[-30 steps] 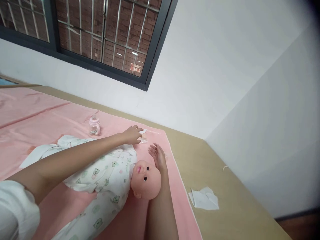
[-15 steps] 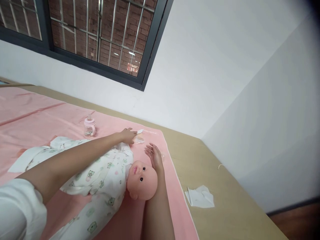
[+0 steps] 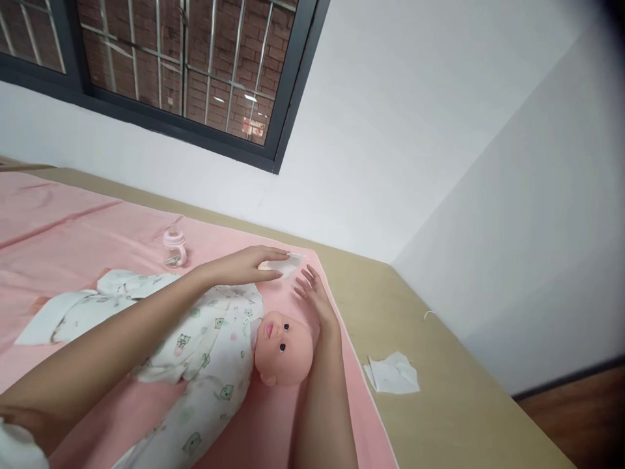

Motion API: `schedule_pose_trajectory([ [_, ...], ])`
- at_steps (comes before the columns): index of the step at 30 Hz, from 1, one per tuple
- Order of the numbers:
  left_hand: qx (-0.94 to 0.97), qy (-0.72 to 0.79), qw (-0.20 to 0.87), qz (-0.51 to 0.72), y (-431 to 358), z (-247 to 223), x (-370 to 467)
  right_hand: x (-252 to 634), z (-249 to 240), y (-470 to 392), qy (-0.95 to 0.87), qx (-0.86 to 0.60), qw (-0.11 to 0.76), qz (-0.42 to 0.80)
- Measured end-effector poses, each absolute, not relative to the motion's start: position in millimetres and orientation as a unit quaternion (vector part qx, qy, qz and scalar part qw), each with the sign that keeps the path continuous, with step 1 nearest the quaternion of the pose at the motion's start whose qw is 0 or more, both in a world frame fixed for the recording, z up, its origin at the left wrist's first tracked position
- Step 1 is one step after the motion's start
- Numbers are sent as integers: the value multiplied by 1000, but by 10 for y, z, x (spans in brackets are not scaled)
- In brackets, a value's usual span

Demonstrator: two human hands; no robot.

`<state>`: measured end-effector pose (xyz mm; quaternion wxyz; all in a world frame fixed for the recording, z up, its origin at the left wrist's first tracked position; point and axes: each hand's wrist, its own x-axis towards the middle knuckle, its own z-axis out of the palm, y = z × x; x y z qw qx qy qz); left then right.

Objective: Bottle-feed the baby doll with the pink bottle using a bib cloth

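Observation:
A baby doll (image 3: 283, 352) in white printed clothes lies on its back on a pink sheet (image 3: 83, 221). My left hand (image 3: 251, 264) reaches over the doll's body, its fingers apart above a small pale, partly see-through item (image 3: 289, 264); whether it touches the item is hard to tell. On the far side of the doll's head, my right hand (image 3: 315, 293) is raised with fingers spread and holds nothing. A pink-topped baby bottle (image 3: 174, 247) stands on the sheet to the left.
A crumpled white tissue (image 3: 394, 374) lies on the tan surface (image 3: 439, 391) right of the sheet. White walls and a barred, dark-framed window (image 3: 278, 130) rise behind. A small pale loop (image 3: 429, 314) sits near the right wall.
My left hand has moved right, over the pale item, with its fingers stretched out. My right hand has shifted slightly right and up. The camera view has shifted a little.

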<state>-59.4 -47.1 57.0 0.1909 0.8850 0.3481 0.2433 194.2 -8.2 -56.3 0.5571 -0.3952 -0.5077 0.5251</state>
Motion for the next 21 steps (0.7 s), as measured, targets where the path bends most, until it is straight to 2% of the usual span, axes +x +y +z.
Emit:
schedule_pose_trajectory([
  [6,875,292,284,260,-657,593,-812,1838,-195,-253,-561,-306,500,584],
  [12,843,333,303,293,-638,531,-1014,1706,77,-369,-618,-347,499,499],
  [17,811,401,271,327,-729,523,-1099,1506,353,-507,-662,-388,512,387],
  [21,785,446,197,383,-805,496,-1112,1293,540,-671,-738,-398,433,330],
])
